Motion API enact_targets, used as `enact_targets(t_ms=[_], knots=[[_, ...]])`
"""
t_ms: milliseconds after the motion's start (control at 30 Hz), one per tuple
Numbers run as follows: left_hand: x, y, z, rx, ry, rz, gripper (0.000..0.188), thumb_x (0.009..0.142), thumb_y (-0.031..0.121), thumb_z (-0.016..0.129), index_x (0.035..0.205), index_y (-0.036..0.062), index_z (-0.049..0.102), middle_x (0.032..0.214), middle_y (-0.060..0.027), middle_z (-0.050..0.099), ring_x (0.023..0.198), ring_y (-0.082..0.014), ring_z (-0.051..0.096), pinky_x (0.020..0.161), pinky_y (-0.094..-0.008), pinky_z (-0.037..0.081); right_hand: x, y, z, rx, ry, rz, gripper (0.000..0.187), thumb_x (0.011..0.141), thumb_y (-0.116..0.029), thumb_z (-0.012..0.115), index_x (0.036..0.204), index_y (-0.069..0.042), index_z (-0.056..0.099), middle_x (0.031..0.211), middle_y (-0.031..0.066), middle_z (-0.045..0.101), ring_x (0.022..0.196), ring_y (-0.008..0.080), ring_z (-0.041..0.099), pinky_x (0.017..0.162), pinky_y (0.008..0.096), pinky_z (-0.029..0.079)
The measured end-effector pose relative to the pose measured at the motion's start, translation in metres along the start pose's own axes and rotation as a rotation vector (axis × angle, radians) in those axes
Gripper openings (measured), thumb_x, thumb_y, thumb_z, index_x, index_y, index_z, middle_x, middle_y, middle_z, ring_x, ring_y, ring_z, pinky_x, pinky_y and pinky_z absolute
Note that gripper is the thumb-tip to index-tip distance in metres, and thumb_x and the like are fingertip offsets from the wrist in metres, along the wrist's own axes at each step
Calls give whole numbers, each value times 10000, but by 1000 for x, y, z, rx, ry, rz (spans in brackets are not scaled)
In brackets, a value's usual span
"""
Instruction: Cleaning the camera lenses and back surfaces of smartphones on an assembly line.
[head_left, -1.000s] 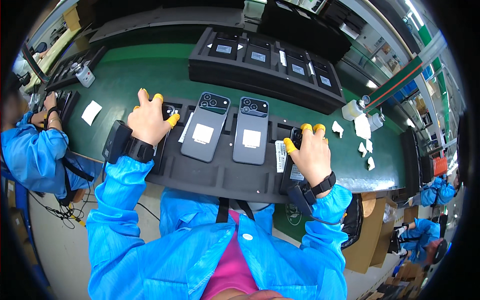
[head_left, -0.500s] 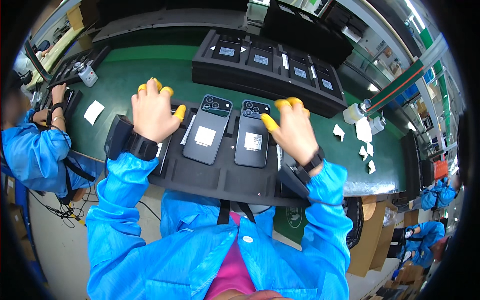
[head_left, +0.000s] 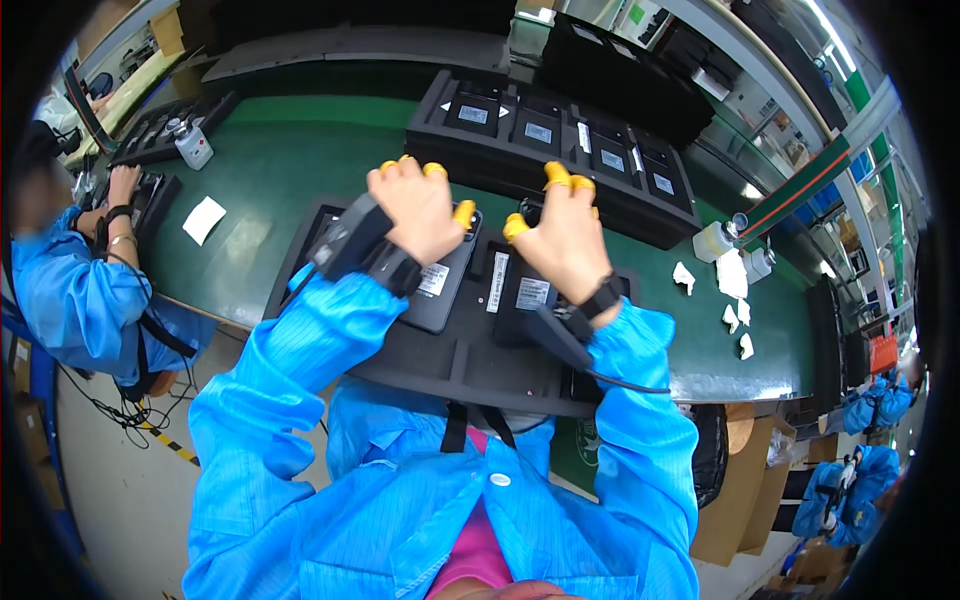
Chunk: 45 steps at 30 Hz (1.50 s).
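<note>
Bench: I see a green top [head_left: 260, 170].
Near edge: black compartmented tray [head_left: 420, 355].
Far side: thick black tray [head_left: 465, 155].
Left: white sheet [head_left: 204, 220], white bottle [head_left: 194, 150].
Right: two bottles [head_left: 712, 243], torn white scraps [head_left: 731, 272].

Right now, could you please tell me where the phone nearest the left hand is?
In the head view, the phone is over the black tray left of centre, partly covered by the left hand, with a white strip to its right.
</note>
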<state>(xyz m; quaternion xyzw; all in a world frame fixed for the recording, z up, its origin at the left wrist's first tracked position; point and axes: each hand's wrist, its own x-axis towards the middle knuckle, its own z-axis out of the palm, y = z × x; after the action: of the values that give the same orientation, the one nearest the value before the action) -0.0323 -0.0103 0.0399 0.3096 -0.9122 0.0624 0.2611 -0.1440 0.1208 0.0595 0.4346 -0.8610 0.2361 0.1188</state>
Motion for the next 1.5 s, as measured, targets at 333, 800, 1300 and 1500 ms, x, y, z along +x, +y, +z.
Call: enact_targets(t_ms=[333,800,1300,1500], knots=[[8,23,9,-101,-197,-34,499,697,429,719,910,-6,600,857,-207,633,780,-328,640,707,-397,500,-49,27,-63,901,-8,-204,895,588,67,668,1390,-12,277,1338,134,345,1189,267,455,1058,409,348],[-71,-19,-88,-956,-54,474,861,572,186,856,1302,-13,446,1276,-176,534,1196,-318,509,1015,-393,368,-65,11,-57,1129,-225,-481,964,538,108,654,1412,-26,268,1423,150,283,1268,300,407,1100,422,285],[-62,-34,-69,-973,72,496,876,605,260,851,1329,9,429,1274,-169,542,1200,-308,511,1063,-417,297,-56,15,-55,834,-138,-548,747,567,-12,694,1281,-62,480,1408,203,301,1253,364,385,1051,435,326],[-54,-34,-67,-1038,-74,495,811,595,290,849,1288,59,497,1325,-200,450,1246,-360,425,1037,-444,331,-47,20,-55,670,-186,-651,733,581,-50,756,1268,-115,508,1421,207,277,1279,383,357,1043,444,339]])
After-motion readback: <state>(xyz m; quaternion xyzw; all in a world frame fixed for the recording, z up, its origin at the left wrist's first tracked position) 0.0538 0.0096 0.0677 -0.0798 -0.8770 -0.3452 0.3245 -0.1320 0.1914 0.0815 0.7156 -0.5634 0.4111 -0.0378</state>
